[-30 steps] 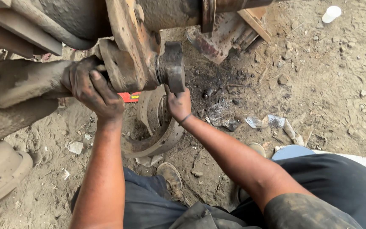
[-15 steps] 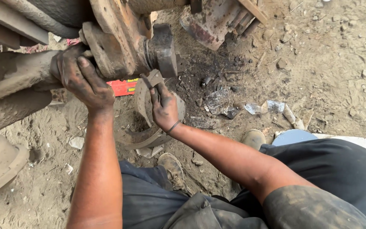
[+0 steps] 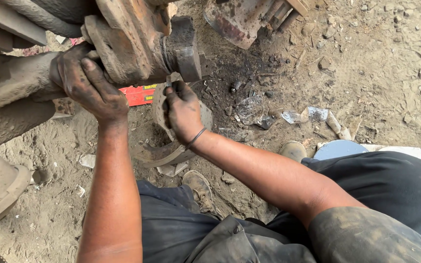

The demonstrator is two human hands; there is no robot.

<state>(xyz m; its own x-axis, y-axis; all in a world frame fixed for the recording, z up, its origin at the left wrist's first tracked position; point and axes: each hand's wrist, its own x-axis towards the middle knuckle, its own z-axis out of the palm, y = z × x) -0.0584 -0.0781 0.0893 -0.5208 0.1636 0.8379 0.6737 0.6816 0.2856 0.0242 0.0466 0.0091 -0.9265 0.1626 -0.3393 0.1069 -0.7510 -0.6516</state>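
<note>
Head view, looking down at a person seated on the ground. The left hand, blackened with grease, is closed around the mud-caked axle housing where it meets the rusty hub flange, fingers wrapped over the top. The right hand, a thin band at its wrist, has its fingers curled and pinched together just under the dark cylindrical spindle end; they touch the upper edge of a curved brake shoe standing upright beneath the hub, but whether they fully grip it cannot be told. A second curved shoe lies flat on the dirt ground just below. A red carton lies between the two forearms. Near the right knee are a worn shoe, a pale blue disc, and crumpled foil scraps on oil-darkened soil.
</note>
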